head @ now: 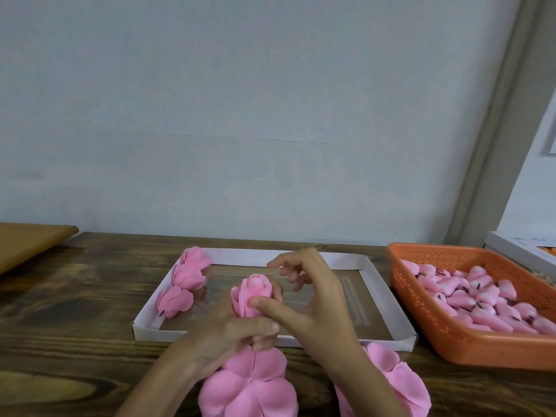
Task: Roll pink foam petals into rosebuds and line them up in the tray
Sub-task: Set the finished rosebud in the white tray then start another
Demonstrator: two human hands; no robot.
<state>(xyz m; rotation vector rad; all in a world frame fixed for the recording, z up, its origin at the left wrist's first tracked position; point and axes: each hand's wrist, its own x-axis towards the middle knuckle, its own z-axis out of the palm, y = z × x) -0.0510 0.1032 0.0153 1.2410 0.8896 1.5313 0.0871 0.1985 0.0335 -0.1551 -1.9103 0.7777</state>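
A half-rolled pink foam rosebud (255,291) is held upright just above the white cardboard tray (240,255), its base gripped in the person's left hand (228,329) while the right hand (313,302) pinches its outer petal between thumb and fingers. Three finished rosebuds (186,275) lie in a line along the tray's left side. Flat petal blanks (249,389) rest on the dark wooden worktop (75,311) near the person, and an orange basket (451,341) of pink bud cores stands just right of the tray.
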